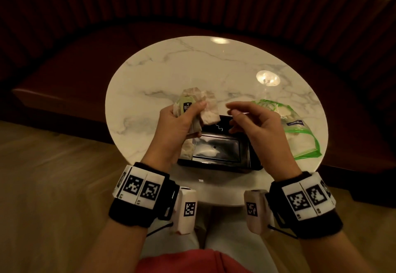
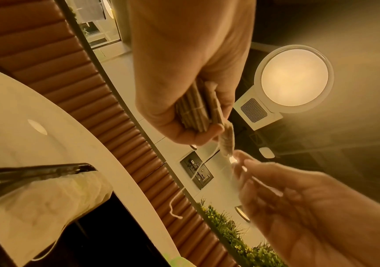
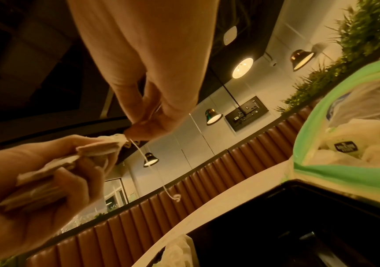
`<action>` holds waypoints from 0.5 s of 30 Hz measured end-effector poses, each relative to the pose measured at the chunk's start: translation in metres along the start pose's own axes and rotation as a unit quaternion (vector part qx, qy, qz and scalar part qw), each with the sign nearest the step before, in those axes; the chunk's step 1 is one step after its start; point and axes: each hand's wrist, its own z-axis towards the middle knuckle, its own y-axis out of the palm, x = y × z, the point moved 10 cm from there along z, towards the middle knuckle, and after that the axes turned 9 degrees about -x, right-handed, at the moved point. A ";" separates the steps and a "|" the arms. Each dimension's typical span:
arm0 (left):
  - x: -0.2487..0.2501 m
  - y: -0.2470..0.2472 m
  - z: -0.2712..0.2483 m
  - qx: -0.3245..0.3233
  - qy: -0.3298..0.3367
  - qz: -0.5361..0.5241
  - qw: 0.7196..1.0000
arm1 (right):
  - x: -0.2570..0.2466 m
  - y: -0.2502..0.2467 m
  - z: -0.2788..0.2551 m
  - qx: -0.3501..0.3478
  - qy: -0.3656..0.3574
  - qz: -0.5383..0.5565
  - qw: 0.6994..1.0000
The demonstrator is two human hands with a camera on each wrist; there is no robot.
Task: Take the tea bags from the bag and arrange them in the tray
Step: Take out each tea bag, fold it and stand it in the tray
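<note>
My left hand (image 1: 188, 114) is raised over the black tray (image 1: 222, 161) and grips a bunch of several tea bags (image 1: 211, 101), seen edge-on as a stack (image 2: 193, 112) in the left wrist view. My right hand (image 1: 232, 110) is close beside it, thumb and forefinger pinched (image 3: 136, 131) at the corner of one bag where a white string (image 3: 159, 173) hangs loose. One tea bag (image 1: 188, 149) lies at the tray's left end. The clear, green-edged plastic bag (image 1: 300, 135) lies to the right of the tray with more tea bags (image 3: 349, 150) inside.
Tray and plastic bag sit near the front of a round white marble table (image 1: 192, 64). A curved brown padded bench (image 1: 75, 69) wraps round behind the table. My knees are under the near edge.
</note>
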 end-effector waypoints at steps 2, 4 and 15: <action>0.001 0.002 -0.001 -0.008 -0.003 -0.004 1.000 | 0.005 -0.006 0.000 0.013 0.006 -0.014 1.000; 0.003 0.004 -0.001 -0.020 -0.007 -0.005 1.000 | 0.020 0.000 0.003 -0.037 0.041 -0.017 0.998; -0.004 -0.009 0.000 0.011 -0.028 0.063 0.998 | 0.033 0.028 -0.008 -0.120 0.076 0.005 0.990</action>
